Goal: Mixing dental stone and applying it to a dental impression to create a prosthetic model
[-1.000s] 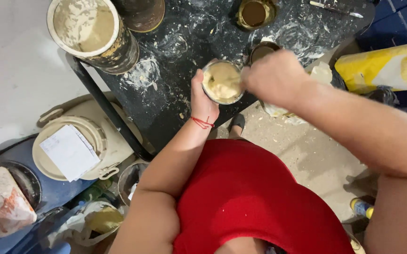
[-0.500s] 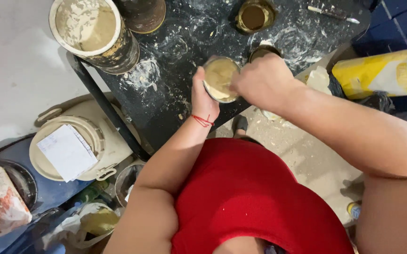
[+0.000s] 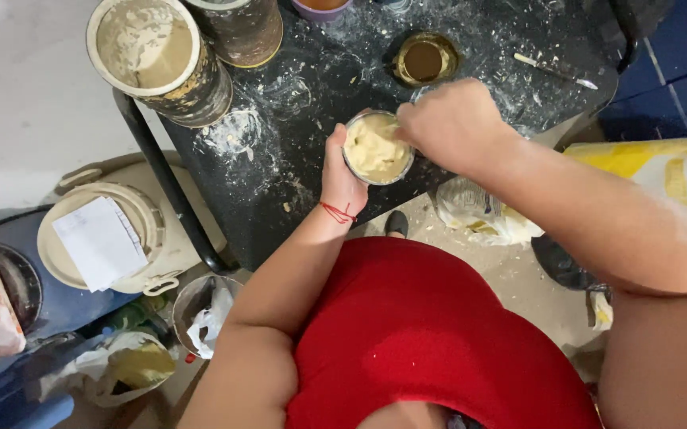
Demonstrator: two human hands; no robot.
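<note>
The small tin (image 3: 377, 148) of cream paste sits at the near edge of the black spattered table (image 3: 296, 183). My left hand (image 3: 340, 171) wraps its side, gripping it upright. My right hand (image 3: 454, 127) is clenched at the tin's right rim; what it holds is hidden. Beyond stand 1 brown-filled tin (image 3: 425, 59) and 1 large bucket (image 3: 156, 56); a lidded tub (image 3: 109, 237) is below left.

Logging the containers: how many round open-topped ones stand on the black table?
5, perhaps more out of frame: large cream-caked bucket, brown can, purple cup, small brass-coloured tin, paste-filled tin in left hand.
</note>
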